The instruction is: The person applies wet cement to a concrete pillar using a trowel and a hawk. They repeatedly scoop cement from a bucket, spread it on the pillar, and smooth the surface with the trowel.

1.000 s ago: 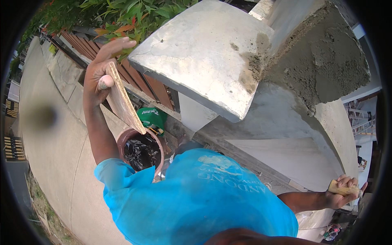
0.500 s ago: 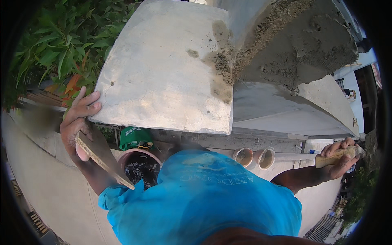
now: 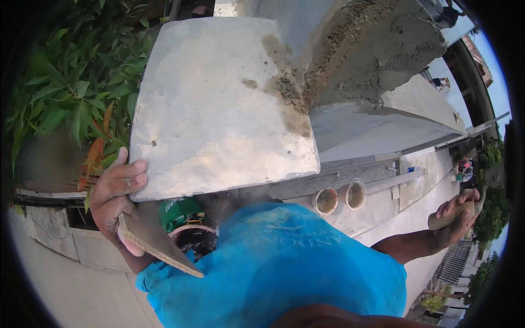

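Note:
My left hand (image 3: 114, 191) lays its fingers on the near left corner of a smooth grey concrete slab (image 3: 213, 115). Beneath those fingers, the same hand grips a thin flat board (image 3: 158, 244) with a rough, gritty edge, tilted down toward my shirt. Stretched far out to the right, my right hand (image 3: 460, 214) is closed around the pale handle of a trowel (image 3: 441, 220); its blade shows only narrowly against the greenery. Wet grey mortar (image 3: 402, 54) covers the surface right of the slab, with a crumbly brown strip along the joint.
Leafy plants (image 3: 71, 98) crowd the slab's left side. Below stand two round buckets (image 3: 355, 194), a dark-filled tub (image 3: 199, 240) and a green bag (image 3: 178, 212). A low ledge (image 3: 383, 183) runs to the right. A person (image 3: 465, 169) is far off at the right.
The view has shifted and turned, so the slab sits lower and the mortar further left. My left hand stays at the slab's corner with the board; my right hand still holds the trowel, its blade angled differently.

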A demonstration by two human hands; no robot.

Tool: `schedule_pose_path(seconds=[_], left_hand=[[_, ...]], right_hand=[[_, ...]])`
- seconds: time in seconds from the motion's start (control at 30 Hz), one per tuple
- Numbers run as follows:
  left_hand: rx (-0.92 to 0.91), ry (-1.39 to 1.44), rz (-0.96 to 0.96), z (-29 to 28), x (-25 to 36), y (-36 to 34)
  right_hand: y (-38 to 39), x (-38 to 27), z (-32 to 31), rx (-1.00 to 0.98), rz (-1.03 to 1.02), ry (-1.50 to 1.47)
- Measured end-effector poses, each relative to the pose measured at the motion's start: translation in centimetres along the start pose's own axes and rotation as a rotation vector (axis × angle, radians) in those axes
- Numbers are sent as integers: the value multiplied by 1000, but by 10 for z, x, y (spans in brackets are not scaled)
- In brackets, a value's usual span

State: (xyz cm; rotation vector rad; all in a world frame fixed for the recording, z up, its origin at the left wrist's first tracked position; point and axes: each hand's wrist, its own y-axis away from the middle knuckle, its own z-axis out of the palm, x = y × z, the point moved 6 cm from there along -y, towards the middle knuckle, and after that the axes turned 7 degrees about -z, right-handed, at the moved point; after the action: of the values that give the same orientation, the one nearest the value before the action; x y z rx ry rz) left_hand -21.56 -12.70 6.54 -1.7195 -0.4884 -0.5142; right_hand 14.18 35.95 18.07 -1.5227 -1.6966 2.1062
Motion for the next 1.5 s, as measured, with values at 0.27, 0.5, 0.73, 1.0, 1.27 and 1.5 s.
schedule_pose_path(seconds=[0.27, 0.5, 0.73, 1.0, 1.27, 1.5], left_hand=[[-9, 89, 30, 7, -6, -4], [-134, 184, 184, 3, -19, -4], [-207, 227, 356, 0, -20, 0], [-213, 247, 357, 1, -22, -7], [-197, 365, 337, 7, -28, -11], [-122, 275, 236, 2, -24, -12]], right_hand=[[6, -29, 184, -414, 449, -89], [-8, -32, 295, -823, 1207, 97], [-2, -7, 311, -680, 1268, 250], [-4, 10, 329, -467, 1202, -14], [9, 7, 315, -398, 1060, -442], [2, -18, 272, -228, 456, -103]])
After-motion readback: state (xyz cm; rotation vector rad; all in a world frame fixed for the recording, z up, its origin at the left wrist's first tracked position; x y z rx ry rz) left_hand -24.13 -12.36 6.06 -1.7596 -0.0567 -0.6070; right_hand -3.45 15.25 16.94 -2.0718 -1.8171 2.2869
